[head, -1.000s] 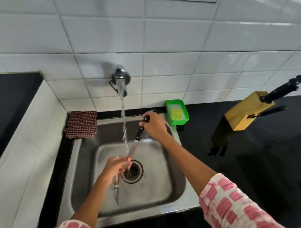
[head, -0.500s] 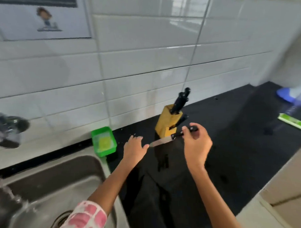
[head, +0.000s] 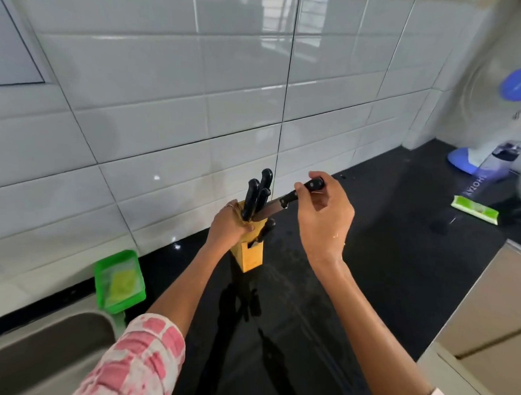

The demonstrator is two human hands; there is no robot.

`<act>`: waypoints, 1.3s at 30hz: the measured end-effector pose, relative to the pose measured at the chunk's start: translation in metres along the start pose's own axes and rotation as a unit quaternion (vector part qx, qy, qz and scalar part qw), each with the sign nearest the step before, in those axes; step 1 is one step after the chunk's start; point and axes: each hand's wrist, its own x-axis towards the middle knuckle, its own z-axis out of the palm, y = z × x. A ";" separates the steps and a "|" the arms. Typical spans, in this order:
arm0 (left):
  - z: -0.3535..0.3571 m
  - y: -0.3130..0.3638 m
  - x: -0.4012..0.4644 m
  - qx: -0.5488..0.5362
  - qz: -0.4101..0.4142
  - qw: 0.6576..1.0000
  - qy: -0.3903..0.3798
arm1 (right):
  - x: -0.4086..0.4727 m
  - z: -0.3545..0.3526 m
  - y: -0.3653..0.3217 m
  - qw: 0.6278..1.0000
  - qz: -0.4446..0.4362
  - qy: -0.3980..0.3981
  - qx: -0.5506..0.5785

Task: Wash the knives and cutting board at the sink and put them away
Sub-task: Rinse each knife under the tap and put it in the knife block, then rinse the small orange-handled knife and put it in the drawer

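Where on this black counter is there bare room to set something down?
Bare black counter lies between the yellow wooden knife block and the green-white packet, and in front of the block. It is crowded at the block, where both hands work.

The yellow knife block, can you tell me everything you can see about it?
The knife block is a yellow box that looks like wood, tilted, standing on the black counter near the white tiled wall. A dark slot shows in its front face. Three black knife handles stick out of its top. The left hand holds its upper part, and the right hand points a black-handled knife with its blade tip at the block's top.
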 end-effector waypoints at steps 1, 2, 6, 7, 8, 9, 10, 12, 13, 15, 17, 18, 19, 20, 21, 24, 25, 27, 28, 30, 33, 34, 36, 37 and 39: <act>0.001 -0.001 0.001 0.000 -0.001 1.000 0.007 | 0.001 0.001 0.001 1.000 -0.007 -0.004 -0.003; 0.001 -0.002 0.003 0.001 -0.002 1.000 0.010 | 0.003 0.002 0.001 1.000 -0.013 -0.007 -0.005; 0.001 -0.004 0.006 -0.002 -0.014 1.000 0.006 | 0.011 0.003 0.003 0.999 -0.026 -0.023 -0.011; 0.001 -0.004 0.006 -0.002 -0.014 1.000 0.007 | 0.012 0.002 0.004 0.999 -0.028 -0.025 -0.011; 0.002 -0.004 0.006 -0.002 -0.015 1.000 0.007 | 0.011 0.002 0.005 0.999 -0.029 -0.026 -0.012; 0.002 -0.004 0.006 -0.003 -0.015 1.000 0.007 | 0.011 0.001 0.007 0.999 -0.029 -0.026 -0.012; 0.002 -0.004 0.006 -0.005 -0.016 1.000 0.007 | 0.010 0.001 0.008 0.999 -0.027 -0.025 -0.011; 0.002 -0.004 0.005 -0.006 -0.017 1.000 0.004 | 0.011 0.001 0.010 1.000 -0.020 -0.023 -0.006; 0.002 -0.003 0.005 -0.004 -0.018 1.000 0.003 | 0.012 0.002 0.010 1.000 -0.017 -0.024 -0.001; 0.002 -0.003 0.005 0.001 -0.019 1.000 0.002 | 0.013 0.006 0.008 0.999 -0.020 -0.037 0.002; 0.002 -0.003 0.006 0.006 -0.019 1.000 0.000 | 0.012 0.011 0.004 0.998 -0.032 -0.062 -0.009; 0.002 -0.004 0.007 0.008 -0.019 1.000 -0.002 | 0.013 0.014 0.002 0.996 -0.041 -0.072 -0.014; 0.002 -0.003 0.007 0.011 -0.019 1.000 -0.003 | 0.014 0.018 0.001 0.995 -0.051 -0.080 -0.018; 0.002 -0.004 0.007 0.013 -0.019 1.000 -0.005 | 0.016 0.023 0.001 0.994 -0.065 -0.088 -0.024; 0.002 -0.004 0.007 0.015 -0.021 1.000 -0.005 | 0.017 0.028 0.003 0.991 -0.085 -0.096 -0.034; 0.002 -0.006 0.008 0.011 -0.022 1.000 -0.001 | 0.011 0.048 0.030 0.964 -0.189 -0.122 -0.140; 0.002 -0.007 0.008 0.006 -0.017 1.000 -0.001 | 0.007 0.053 0.042 0.948 -0.215 -0.125 -0.197; 0.003 -0.008 0.009 -0.003 -0.006 1.000 -0.003 | 0.001 0.055 0.062 0.922 -0.241 -0.114 -0.280; 0.004 -0.009 0.009 -0.002 -0.007 1.000 -0.006 | 0.000 0.054 0.068 0.913 -0.258 -0.099 -0.299; 0.004 -0.010 0.011 -0.004 -0.013 1.000 -0.003 | 0.000 0.051 0.070 0.900 -0.287 -0.094 -0.313; 0.005 -0.010 0.006 -0.010 -0.014 1.000 -0.009 | 0.003 0.047 0.063 0.908 -0.267 -0.123 -0.300; 0.003 -0.014 0.000 -0.017 -0.014 1.000 -0.014 | -0.003 0.048 0.058 0.912 -0.256 -0.133 -0.292; 0.002 -0.024 -0.015 -0.060 -0.030 0.998 -0.013 | -0.023 0.048 0.051 0.923 -0.229 -0.147 -0.272; 0.000 -0.037 -0.027 -0.096 -0.052 0.994 0.009 | -0.043 0.053 0.048 0.932 -0.205 -0.163 -0.249; -0.006 -0.071 -0.053 -0.142 -0.096 0.981 0.088 | -0.093 0.069 0.042 0.945 -0.137 -0.233 -0.186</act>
